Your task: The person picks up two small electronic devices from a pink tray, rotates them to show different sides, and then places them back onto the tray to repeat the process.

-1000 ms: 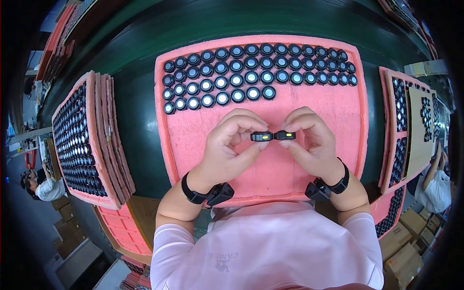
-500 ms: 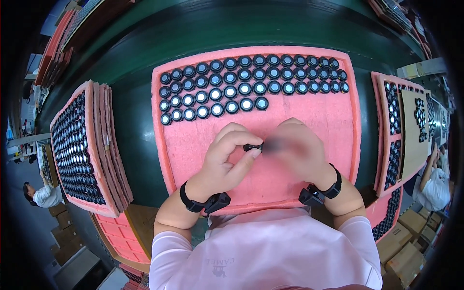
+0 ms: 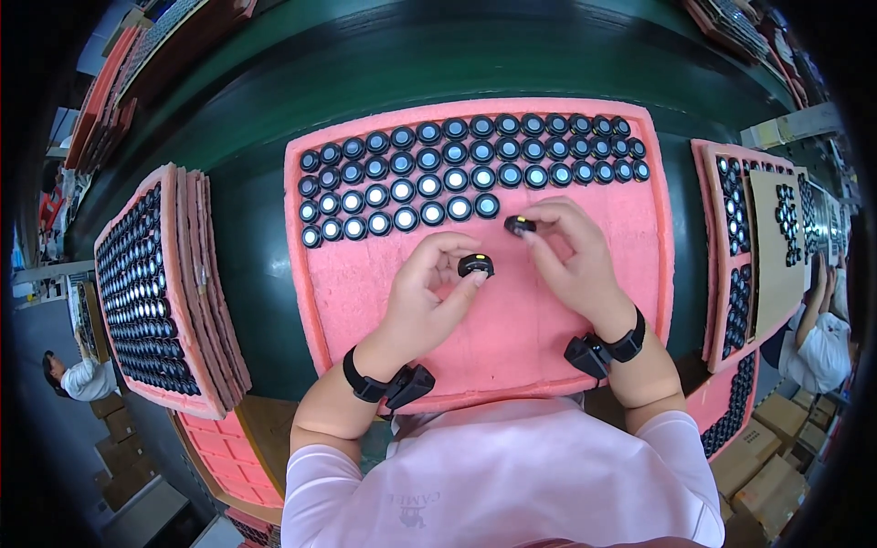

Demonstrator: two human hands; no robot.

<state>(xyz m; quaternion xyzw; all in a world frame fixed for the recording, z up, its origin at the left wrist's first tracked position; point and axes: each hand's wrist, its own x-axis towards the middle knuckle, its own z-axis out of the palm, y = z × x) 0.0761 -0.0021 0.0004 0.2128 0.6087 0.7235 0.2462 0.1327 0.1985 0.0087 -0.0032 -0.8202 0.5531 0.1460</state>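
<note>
In front of me lies a pink foam tray (image 3: 512, 356). Rows of small round black parts with pale disc faces (image 3: 429, 186) fill its far portion, and the nearest row stops partway across. My left hand (image 3: 425, 297) pinches one small round black part (image 3: 476, 266) with a yellow mark on its side, held above the bare foam. Between the thumb and fingers of my right hand (image 3: 577, 265) is another small round black part (image 3: 519, 225), also yellow-marked. It is close to the right end of the nearest row; whether it touches the foam, I cannot tell.
Stacked pink trays of similar parts (image 3: 146, 283) stand at the left. More trays (image 3: 731, 256) are at the right, with a cardboard sheet (image 3: 772, 247) on top. A green work surface (image 3: 438, 73) runs behind. Other people work at both far sides.
My hands were close together, the right one blurred; now they are apart. The right hand has moved up toward the nearest row with a black part, while the left has turned its own part upward.
</note>
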